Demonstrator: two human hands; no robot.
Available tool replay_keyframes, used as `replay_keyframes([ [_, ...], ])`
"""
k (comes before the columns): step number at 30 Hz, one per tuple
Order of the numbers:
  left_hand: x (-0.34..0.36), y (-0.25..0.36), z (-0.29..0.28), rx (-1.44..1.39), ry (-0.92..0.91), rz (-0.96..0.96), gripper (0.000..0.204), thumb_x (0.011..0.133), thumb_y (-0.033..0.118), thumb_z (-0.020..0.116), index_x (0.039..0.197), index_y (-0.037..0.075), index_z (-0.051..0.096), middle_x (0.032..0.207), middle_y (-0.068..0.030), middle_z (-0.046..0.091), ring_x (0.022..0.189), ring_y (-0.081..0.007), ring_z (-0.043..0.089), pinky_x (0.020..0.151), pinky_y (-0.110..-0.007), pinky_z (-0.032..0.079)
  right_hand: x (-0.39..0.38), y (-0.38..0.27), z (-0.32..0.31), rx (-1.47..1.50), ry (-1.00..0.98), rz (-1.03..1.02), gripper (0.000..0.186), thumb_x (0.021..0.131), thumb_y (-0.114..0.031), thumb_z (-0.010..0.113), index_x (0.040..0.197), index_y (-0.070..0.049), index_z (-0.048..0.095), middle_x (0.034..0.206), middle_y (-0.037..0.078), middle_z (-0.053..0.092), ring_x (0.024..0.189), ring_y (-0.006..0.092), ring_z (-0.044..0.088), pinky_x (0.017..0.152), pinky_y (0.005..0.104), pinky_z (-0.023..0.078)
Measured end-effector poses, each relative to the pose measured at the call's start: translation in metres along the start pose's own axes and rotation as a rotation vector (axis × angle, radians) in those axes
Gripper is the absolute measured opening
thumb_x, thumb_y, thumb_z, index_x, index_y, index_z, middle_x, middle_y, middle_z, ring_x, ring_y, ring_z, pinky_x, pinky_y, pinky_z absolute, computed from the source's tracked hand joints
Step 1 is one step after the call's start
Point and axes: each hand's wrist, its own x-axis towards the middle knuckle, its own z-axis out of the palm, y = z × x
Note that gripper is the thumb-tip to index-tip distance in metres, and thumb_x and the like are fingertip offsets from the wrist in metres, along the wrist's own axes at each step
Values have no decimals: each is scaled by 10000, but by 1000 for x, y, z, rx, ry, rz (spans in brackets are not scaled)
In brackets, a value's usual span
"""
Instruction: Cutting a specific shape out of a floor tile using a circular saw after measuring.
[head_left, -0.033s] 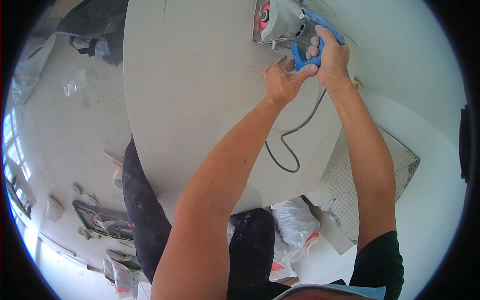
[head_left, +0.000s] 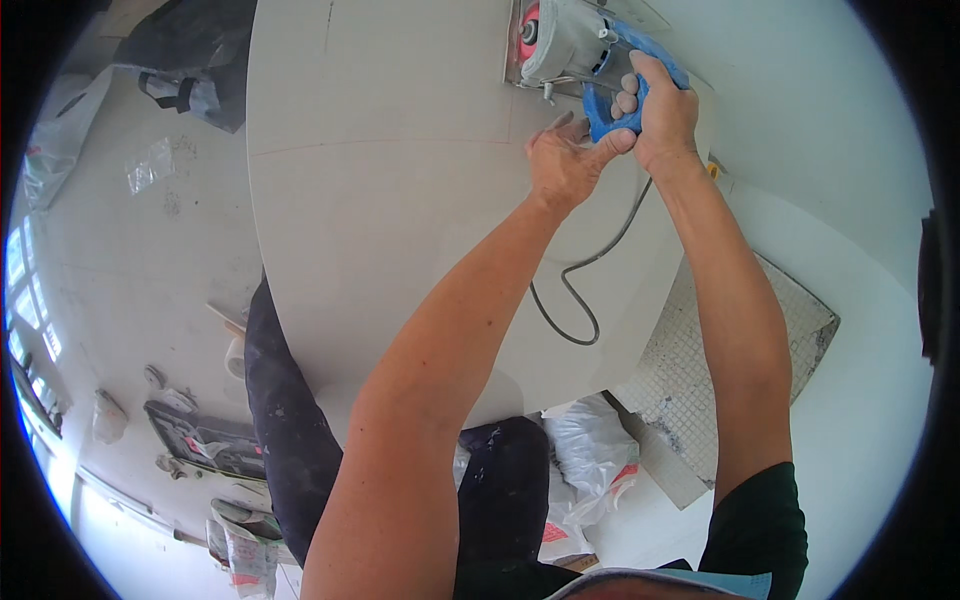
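Observation:
A hand-held stone cutter (head_left: 565, 45) with a grey body, a blue handle and a red round part at its left side lies at the far end of a large pale slab (head_left: 400, 220). My right hand (head_left: 665, 115) is wrapped round its blue handle. Against the near end of that handle rests the thumb of my left hand (head_left: 565, 165); its dusty fingers reach along the handle's left side, their tips partly hidden. A dark cord (head_left: 598, 255) runs back from beneath my right wrist and loops over the slab.
A white wall (head_left: 850, 170) rises close on the right. Below the slab's right edge stands a tiled block (head_left: 690, 370), beside white plastic sacks (head_left: 590, 450). Leftward on the floor lie a black bag (head_left: 195, 55), a clear plastic wrapper (head_left: 150, 168) and a dark tool case (head_left: 205, 440).

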Motion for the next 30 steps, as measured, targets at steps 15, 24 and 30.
replay_keyframes([
  [15,-7,0,1,12,-21,-15,832,710,809,618,1073,71,745,1023,-125,736,1354,-328,442,1116,-478,207,-4,3,-5,2,-6,-9,168,824,-167,690,804,-38,584,660,45,547,491,141,490,455,316,422],
  [24,-8,-7,4,-23,-1,-2,836,711,817,607,1063,72,747,1068,-121,729,1345,-335,448,1113,-463,213,-6,5,-5,1,-9,-12,162,828,-163,682,800,-37,584,650,43,543,491,143,487,453,322,415],
  [30,-8,-9,4,-43,-7,-11,828,715,811,612,1057,69,749,1073,-123,728,1345,-338,448,1113,-463,218,-5,7,-6,17,-16,-7,158,830,-157,679,794,-40,579,650,41,539,486,142,485,452,319,415],
])
